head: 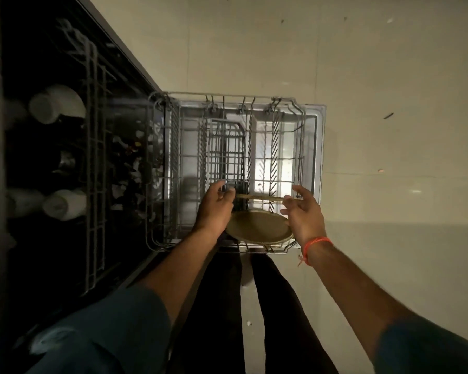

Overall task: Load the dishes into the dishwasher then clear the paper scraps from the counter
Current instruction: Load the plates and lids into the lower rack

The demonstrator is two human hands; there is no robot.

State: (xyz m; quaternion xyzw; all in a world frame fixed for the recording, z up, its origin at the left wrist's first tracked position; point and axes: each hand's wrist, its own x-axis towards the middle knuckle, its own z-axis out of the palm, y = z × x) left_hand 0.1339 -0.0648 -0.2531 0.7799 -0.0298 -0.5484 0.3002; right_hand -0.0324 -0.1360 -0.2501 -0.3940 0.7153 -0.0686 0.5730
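Both arms reach forward; left hand (216, 202) and right hand (303, 210) seemingly pinching.

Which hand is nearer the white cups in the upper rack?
Left. The left hand is at the lower rack's cup-facing side; the right hand is at its far side, farther from the white cups.

One view only — a wide-angle camera on the person's head, looking steeply down from above. It faces the pulled-out lower rack (235, 171) of the dishwasher, near enough that both forearms reach in from the bottom edge. The dark dishwasher interior (65, 157) fills the left side, the pale floor (389, 130) the right — edges bend with the lens.
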